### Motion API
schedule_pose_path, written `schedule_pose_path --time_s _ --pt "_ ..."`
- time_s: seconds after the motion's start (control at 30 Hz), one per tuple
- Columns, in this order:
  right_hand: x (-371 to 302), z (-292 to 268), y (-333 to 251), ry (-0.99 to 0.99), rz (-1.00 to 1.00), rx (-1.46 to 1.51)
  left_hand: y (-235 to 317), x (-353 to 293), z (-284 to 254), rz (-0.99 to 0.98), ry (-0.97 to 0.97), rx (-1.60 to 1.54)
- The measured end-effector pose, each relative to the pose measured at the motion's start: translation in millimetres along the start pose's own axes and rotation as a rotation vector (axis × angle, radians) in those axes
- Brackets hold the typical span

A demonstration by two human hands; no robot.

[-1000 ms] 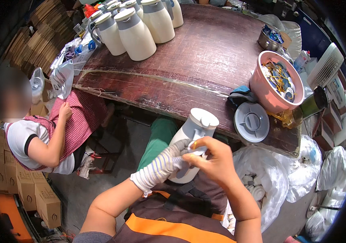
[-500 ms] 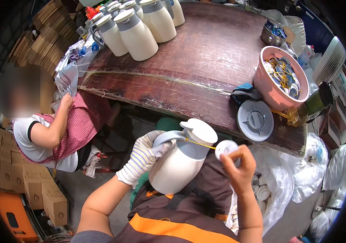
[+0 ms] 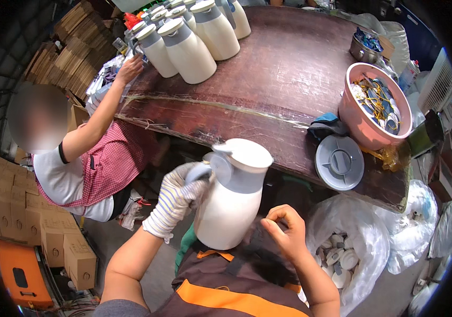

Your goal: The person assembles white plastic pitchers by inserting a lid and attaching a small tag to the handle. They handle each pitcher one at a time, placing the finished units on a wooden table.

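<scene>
A white thermos jug [image 3: 228,211] with a grey neck and a white lid stands nearly upright over my lap, tilted slightly. My left hand [image 3: 181,193], in a striped knit glove, is closed around its grey handle. A round, pale disc [image 3: 220,168], blurred by motion, shows at the neck beside the handle. Bare and just right of the jug's body, my right hand [image 3: 288,232] has its fingers curled toward the thumb, apart from the jug; nothing shows in it.
Several similar jugs [image 3: 189,55] stand on the dark wooden table [image 3: 284,58]. A pink tub [image 3: 353,100] of corded discs and a grey round lid [image 3: 339,162] are at right. White parts fill a plastic bag [image 3: 366,248] below. At left a co-worker's hand [image 3: 131,67] reaches toward the jugs.
The white disc and its yellow cord are no longer in my right hand, which has moved down and left. The jug has shifted left and more upright. The co-worker's arm now reaches to the table.
</scene>
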State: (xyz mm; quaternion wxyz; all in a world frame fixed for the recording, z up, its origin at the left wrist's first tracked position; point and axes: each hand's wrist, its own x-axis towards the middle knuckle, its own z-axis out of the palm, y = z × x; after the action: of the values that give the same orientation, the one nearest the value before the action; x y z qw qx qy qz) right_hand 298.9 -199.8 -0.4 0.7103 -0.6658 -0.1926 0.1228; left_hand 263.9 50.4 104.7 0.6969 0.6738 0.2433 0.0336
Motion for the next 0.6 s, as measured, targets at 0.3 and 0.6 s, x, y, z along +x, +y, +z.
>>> schedule_pose_path --time_s 0.3,0.6 --pt "-30 -9 46 0.033 0.143 0.029 49 74 -68 0.447 0.212 -0.329" --pt "-60 -13 80 -0.008 0.229 -0.220 35 135 -61 0.664 0.350 -0.251"
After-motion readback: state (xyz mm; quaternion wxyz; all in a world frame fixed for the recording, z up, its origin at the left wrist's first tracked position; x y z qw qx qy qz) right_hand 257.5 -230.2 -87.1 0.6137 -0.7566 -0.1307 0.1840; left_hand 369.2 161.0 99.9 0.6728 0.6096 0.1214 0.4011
